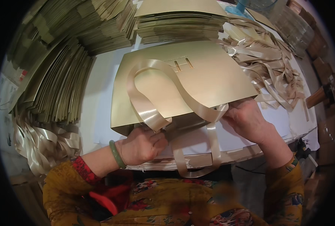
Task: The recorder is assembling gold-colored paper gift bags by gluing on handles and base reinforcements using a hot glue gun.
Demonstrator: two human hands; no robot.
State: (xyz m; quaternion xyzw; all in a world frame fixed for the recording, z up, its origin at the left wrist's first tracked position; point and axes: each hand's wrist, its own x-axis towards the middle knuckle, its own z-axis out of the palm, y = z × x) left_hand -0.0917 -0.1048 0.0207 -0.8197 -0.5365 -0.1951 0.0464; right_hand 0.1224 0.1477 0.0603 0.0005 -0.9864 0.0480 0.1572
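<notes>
A gold paper bag lies on the table before me, its opening towards me. A wide satin ribbon handle loops over its upper face, and another ribbon loop hangs over the table's near edge. My left hand, with a green bangle at the wrist, has its fingers curled at the left part of the opening, by the ribbon's end; what they pinch is hidden. At the right part of the opening, my right hand grips the bag's edge beside the ribbon, its fingertips partly hidden inside.
Stacked flat gold bags stand at the back, with more at the left, their ribbons hanging down. A heap of loose satin ribbons covers the right side. A blue object stands at the back right.
</notes>
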